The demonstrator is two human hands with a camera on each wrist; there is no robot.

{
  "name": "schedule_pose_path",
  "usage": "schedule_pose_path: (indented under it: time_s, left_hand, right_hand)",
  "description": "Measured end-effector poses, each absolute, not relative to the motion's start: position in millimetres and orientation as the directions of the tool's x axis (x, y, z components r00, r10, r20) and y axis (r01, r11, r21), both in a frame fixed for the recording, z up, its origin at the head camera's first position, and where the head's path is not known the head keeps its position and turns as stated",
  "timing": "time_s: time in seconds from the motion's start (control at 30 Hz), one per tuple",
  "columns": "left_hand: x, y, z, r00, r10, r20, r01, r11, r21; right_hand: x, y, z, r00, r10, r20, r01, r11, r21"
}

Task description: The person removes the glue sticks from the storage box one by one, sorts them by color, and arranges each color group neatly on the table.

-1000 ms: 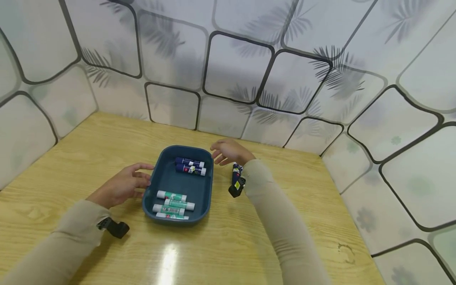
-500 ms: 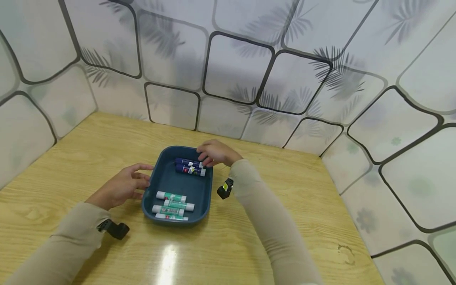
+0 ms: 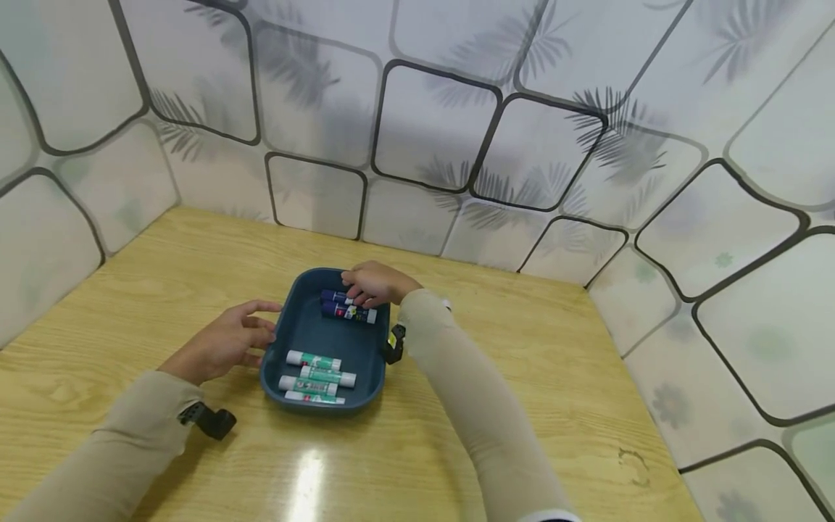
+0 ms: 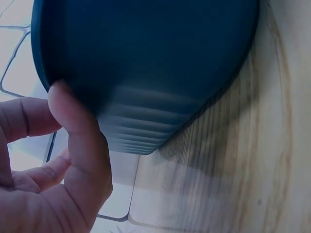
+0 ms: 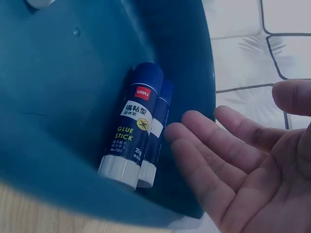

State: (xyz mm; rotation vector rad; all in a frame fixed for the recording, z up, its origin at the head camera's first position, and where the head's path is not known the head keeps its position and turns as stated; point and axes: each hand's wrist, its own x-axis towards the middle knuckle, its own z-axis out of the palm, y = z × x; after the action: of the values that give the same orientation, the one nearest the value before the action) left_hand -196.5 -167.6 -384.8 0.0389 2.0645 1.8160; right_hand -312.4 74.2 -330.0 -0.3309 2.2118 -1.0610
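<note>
A dark blue plastic tray (image 3: pixel 313 330) stands on the table. My left hand (image 3: pixel 228 337) rests at its left rim; in the left wrist view the thumb (image 4: pixel 80 131) touches the tray wall (image 4: pixel 150 104). My right hand (image 3: pixel 377 283) is over the tray's far right corner. Two dark blue glue sticks with white caps, a nearer one (image 5: pixel 131 126) and one behind it (image 5: pixel 158 133), lie side by side in the far end. The right fingers (image 5: pixel 204 174) are spread loosely beside them and hold nothing. Several green and white glue sticks (image 3: pixel 320 375) lie at the near end.
Wood-grained table (image 3: pixel 522 377) surrounds the tray. A white end of something (image 3: pixel 446 304) peeks out behind my right sleeve, the rest hidden. Patterned wall panels (image 3: pixel 430 123) rise at the back and on both sides. Each wrist carries a small black camera (image 3: pixel 210 419).
My right hand has moved left, from beyond the tray's right rim to over the blue glue sticks. A dark blue glue stick on the table is now mostly behind my right arm. Left hand unmoved.
</note>
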Motion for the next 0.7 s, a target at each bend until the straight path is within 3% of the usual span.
schedule_pose_path:
  time_s: [0.7]
  left_hand:
    - [-197,-168,-385,-0.927,0.264,-0.268,-0.232,0.159,0.960]
  right_hand:
    - [-320,60,-338,-0.710,-0.459,-0.534,0.074,0.705,-0.705]
